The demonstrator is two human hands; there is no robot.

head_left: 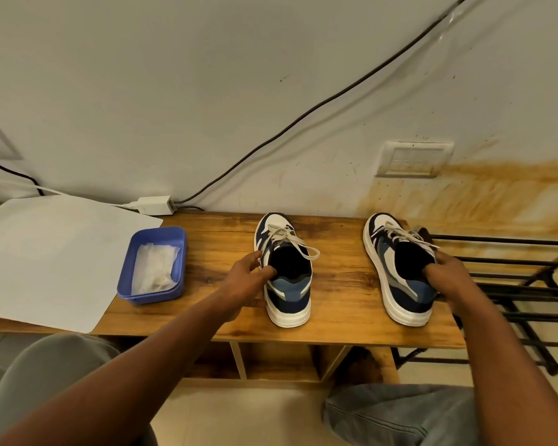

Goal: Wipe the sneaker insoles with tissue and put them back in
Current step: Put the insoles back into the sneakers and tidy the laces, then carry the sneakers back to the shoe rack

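Warm, moderately bright indoor light falls evenly from above, giving the wall (207,75) a yellowish-grey cast and leaving only soft, short shadows beside the shoes (287,272) on the worktop (342,284). The wide lens bends straight lines strongly: the worktop edge bows, the cable (303,120) curves, and the forearms (142,365) stretch large toward the lower corners, where detail softens. The centre is fairly sharp, the shoe openings sink into featureless black, a faint sheen lies on the white sheet (45,259), and the tape (448,20) at top right glints slightly.
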